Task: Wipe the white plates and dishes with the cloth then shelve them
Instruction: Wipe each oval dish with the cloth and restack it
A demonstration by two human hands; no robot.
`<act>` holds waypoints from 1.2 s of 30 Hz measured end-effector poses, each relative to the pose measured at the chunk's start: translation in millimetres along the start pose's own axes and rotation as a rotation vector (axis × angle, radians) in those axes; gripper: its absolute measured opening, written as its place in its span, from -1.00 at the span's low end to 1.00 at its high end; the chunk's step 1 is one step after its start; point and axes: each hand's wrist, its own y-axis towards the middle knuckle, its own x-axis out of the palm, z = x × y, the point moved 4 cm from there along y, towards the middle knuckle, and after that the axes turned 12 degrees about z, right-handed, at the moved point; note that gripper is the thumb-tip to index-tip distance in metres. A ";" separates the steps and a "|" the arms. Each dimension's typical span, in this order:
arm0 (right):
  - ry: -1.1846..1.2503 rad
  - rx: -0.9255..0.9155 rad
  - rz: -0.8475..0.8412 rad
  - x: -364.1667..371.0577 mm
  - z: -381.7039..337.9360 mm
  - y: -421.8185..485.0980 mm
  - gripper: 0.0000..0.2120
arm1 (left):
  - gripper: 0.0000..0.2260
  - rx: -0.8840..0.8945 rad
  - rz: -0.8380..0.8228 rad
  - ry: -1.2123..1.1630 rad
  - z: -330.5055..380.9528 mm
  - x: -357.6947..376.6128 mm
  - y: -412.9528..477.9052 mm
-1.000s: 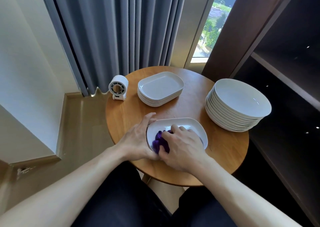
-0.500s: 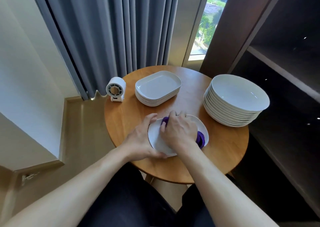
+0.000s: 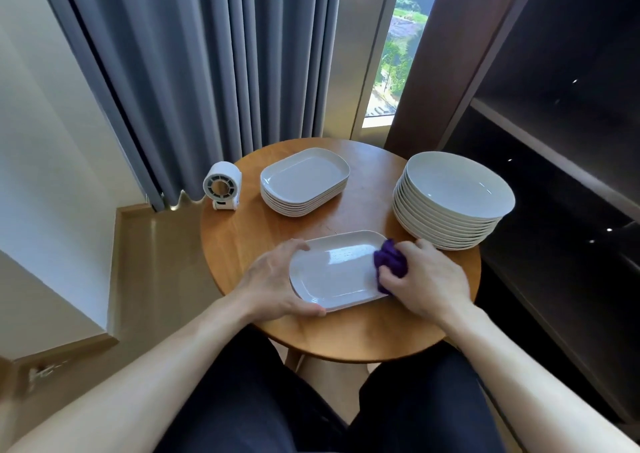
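Note:
A white rectangular dish (image 3: 337, 271) lies on the round wooden table (image 3: 363, 335) in front of me. My left hand (image 3: 273, 279) grips its left end, thumb on the near rim. My right hand (image 3: 427, 279) is closed on a bunched purple cloth (image 3: 389, 260) pressed against the dish's right end. A stack of several white rectangular dishes (image 3: 304, 181) sits at the back of the table. A taller stack of round white plates (image 3: 453, 198) stands at the right, just beyond my right hand.
A small white fan (image 3: 222, 186) stands at the table's back left edge. Dark wooden shelves (image 3: 554, 162) rise to the right of the table. Grey curtains (image 3: 207, 65) and a window are behind. My legs are under the table's near edge.
My right hand has swept the cloth from the dish's left part across to its right end. My left hand has stayed on the left end.

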 end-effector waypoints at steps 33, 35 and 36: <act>0.012 0.190 -0.239 19.4 66.3 13.5 -0.11 | -0.63 -0.424 0.118 -0.771 22.8 -21.9 11.3; 0.005 0.191 -0.235 19.2 65.2 13.3 -0.11 | -0.60 -0.557 0.076 -0.862 18.4 -17.1 9.4; 0.009 0.196 -0.226 19.1 65.0 13.6 -0.13 | -0.59 -0.602 0.056 -0.886 16.4 -14.6 8.3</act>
